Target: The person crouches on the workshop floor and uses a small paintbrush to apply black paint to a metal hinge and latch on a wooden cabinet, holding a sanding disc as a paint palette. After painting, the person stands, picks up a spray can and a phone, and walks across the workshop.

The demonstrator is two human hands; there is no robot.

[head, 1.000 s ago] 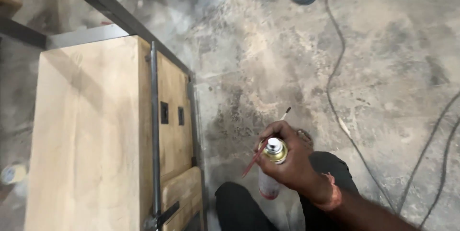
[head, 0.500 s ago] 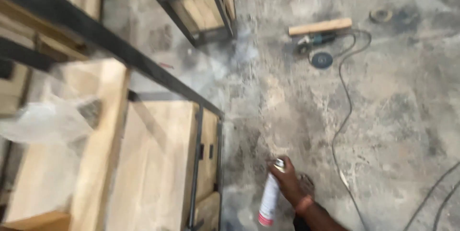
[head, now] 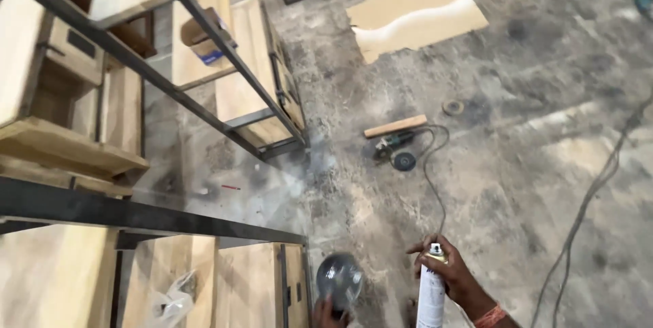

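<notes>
While the right hand [head: 452, 277] clasps a spray can [head: 430, 292], bare floor [head: 517, 185] spreads beyond.

Even, soft daylight — slight motion blur, edges stretched.

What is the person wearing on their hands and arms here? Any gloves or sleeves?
No gloves: both hands are bare. The right hand shows an orange band at the wrist and no sleeve on the visible forearm. Only the fingertips of the left hand show at the bottom edge.

A dusty, stained concrete floor [head: 517, 185] spreads ahead. Pale wooden cabinets [head: 252, 76] in black metal frames [head: 204, 36] stand to the left; a flat board sheet [head: 415, 12] lies far ahead.
</notes>
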